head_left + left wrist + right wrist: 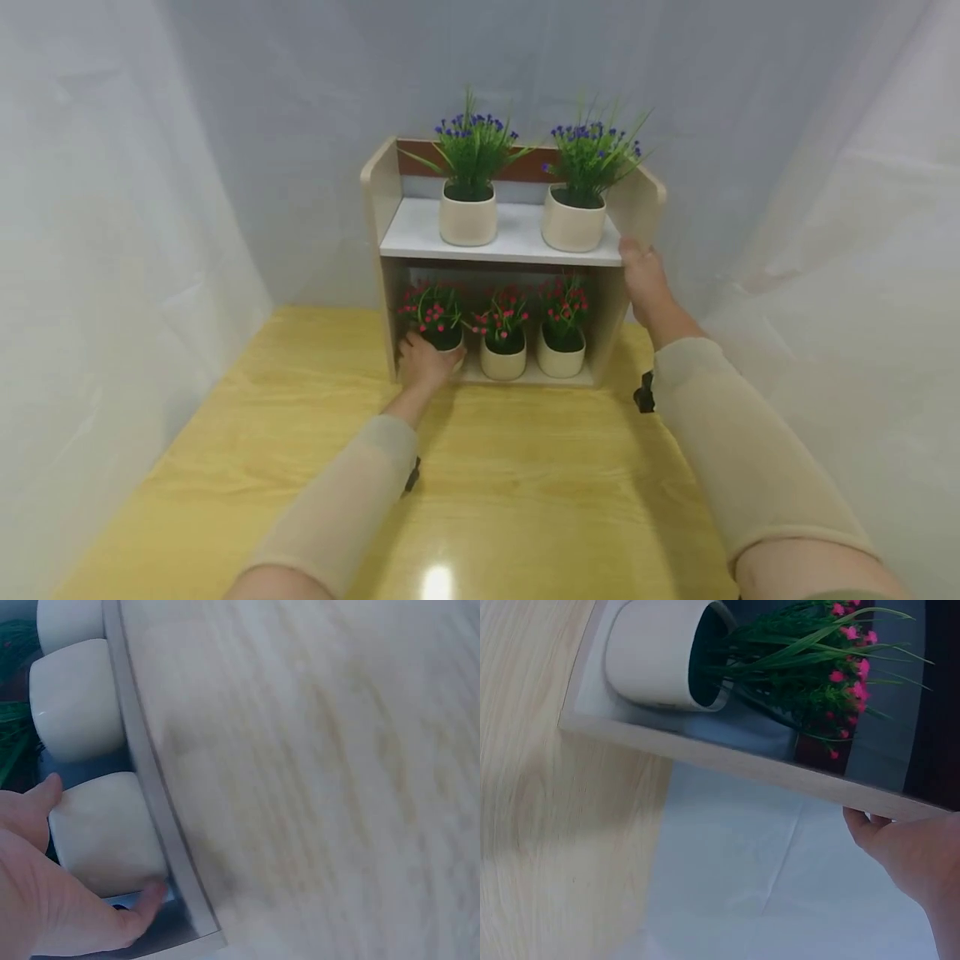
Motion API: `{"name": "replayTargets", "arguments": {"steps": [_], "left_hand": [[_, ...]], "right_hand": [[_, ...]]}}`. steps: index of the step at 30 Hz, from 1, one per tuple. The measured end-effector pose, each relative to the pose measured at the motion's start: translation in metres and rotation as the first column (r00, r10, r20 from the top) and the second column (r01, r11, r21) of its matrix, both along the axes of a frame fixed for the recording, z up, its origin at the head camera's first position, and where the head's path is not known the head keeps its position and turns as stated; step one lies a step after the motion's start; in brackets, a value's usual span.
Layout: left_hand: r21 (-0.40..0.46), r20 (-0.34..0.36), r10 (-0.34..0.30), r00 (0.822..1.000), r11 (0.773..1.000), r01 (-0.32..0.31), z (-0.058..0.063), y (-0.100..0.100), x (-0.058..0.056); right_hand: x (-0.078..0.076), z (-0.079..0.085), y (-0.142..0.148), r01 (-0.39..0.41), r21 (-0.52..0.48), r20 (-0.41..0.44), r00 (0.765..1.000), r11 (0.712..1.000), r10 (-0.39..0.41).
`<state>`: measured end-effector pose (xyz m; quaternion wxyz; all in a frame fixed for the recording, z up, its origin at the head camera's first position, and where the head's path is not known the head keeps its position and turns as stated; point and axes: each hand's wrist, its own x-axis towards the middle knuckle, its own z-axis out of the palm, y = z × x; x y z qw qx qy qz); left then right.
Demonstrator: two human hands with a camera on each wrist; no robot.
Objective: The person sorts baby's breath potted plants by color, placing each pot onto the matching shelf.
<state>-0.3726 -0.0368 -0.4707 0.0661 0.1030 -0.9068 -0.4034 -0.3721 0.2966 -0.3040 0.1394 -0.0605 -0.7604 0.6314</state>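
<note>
A two-tier wooden shelf (517,235) stands on the table. My left hand (427,364) holds the white pot of the leftmost pink-flowered plant (432,315) on the lower tier. In the left wrist view, fingers and thumb span two sides of that pot (109,832), which sits close to the shelf's front edge. My right hand (647,279) grips the shelf's right side panel (742,776) near the upper board; in the right wrist view its fingertips are partly hidden behind the panel.
Two more pink-flowered pots, a middle one (503,362) and a right one (561,358), share the lower tier. Above them stand two purple-flowered pots, left (468,221) and right (573,225). The yellow wooden table (510,483) lies in front; pale sheeting (300,167) hangs around.
</note>
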Motion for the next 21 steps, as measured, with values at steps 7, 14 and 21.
{"name": "replayTargets", "arguments": {"steps": [7, 14, 21], "left_hand": [[0.0, -0.015, -0.075, 0.997, 0.997, 0.075, 0.004, -0.004, 0.01], [-0.071, -0.053, -0.178, 0.983, 0.982, 0.174, 0.013, -0.008, 0.033], [-0.192, 0.013, -0.383, 0.924, 0.906, 0.378, 0.043, -0.028, 0.076]], "right_hand": [[0.001, -0.003, -0.003, 0.024, 0.003, 0.045, 0.999, 1.0, -0.024], [0.016, -0.012, 0.003, -0.076, 0.024, 0.027, 0.997, 0.997, 0.075], [0.058, -0.039, 0.014, -0.112, 0.239, 0.086, 0.992, 0.964, 0.094]]}}
